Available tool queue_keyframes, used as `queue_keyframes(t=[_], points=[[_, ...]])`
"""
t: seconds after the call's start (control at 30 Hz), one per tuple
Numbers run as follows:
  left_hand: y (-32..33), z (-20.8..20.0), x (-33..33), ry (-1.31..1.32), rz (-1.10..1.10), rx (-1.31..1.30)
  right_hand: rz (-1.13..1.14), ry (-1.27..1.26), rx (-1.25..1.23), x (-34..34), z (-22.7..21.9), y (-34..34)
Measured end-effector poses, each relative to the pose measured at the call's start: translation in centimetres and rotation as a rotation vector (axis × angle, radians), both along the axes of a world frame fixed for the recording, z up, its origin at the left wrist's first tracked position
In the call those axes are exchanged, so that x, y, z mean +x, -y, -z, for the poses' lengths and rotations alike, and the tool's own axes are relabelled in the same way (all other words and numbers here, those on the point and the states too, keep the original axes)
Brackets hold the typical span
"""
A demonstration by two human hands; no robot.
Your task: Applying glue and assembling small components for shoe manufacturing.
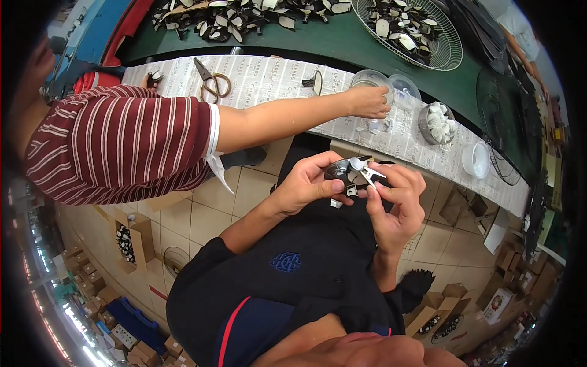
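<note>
In front of my chest, my left hand (309, 186) grips a glossy black rounded part (338, 174), thumb across its near side. White and metallic pieces show at its right side, and a small white piece sits below it. From the right, my right hand (397, 199) pinches a small white clip-like piece (372, 175) between thumb and fingers, touching or almost touching the black part. Fingers partly cover where the two meet. A co-worker's hand (369, 101), on an arm from a striped sleeve, reaches into a clear round tub (382, 78) on the bench ahead.
The paper-covered bench (275, 79) holds scissors (212, 81), a black part with a white oval face (317, 82), a bowl of white pieces (438, 123) and a clear cup (476, 160). Behind, a green table (324, 38) bears a wire basket (453, 49) and heaped black-and-white parts.
</note>
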State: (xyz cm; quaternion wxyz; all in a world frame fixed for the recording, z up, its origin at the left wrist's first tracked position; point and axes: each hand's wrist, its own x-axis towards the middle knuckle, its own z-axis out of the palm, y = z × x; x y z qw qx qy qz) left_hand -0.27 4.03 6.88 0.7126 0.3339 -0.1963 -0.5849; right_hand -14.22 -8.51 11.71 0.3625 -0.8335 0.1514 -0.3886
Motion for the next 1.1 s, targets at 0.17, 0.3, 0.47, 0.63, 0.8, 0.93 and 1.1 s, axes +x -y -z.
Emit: queue_keyframes(t=[0.17, 0.3, 0.47, 0.63, 0.8, 0.93, 1.1], points=[[0.1, 0.1, 0.1, -0.041, 0.005, 0.003, 0.086, -0.049, -0.154, 0.1, -0.4, -0.1], [0.1, 0.3, 0.1, -0.04, 0.005, -0.001, 0.161, -0.102, -0.261, -0.1, -0.4, -0.3], [0.3, 0.0, 0.1, -0.024, 0.006, 0.021, 0.211, -0.128, -0.335, -0.2, -0.5, -0.3], [0.1, -0.3, 0.2, -0.034, 0.031, 0.04, 0.275, -0.055, -0.301, -0.7, -0.7, -0.3], [-0.1, -0.5, 0.5, -0.205, 0.102, 0.008, 0.296, 0.148, -0.028, -1.4, 0.5, 0.2], [-0.1, -0.6, 0.5, -0.225, 0.112, -0.024, 0.278, 0.28, 0.261, -1.8, 0.6, 0.1], [0.1, -0.8, 0.1, -0.176, 0.14, -0.05, 0.167, 0.116, 0.011, -1.8, -0.7, 0.2]])
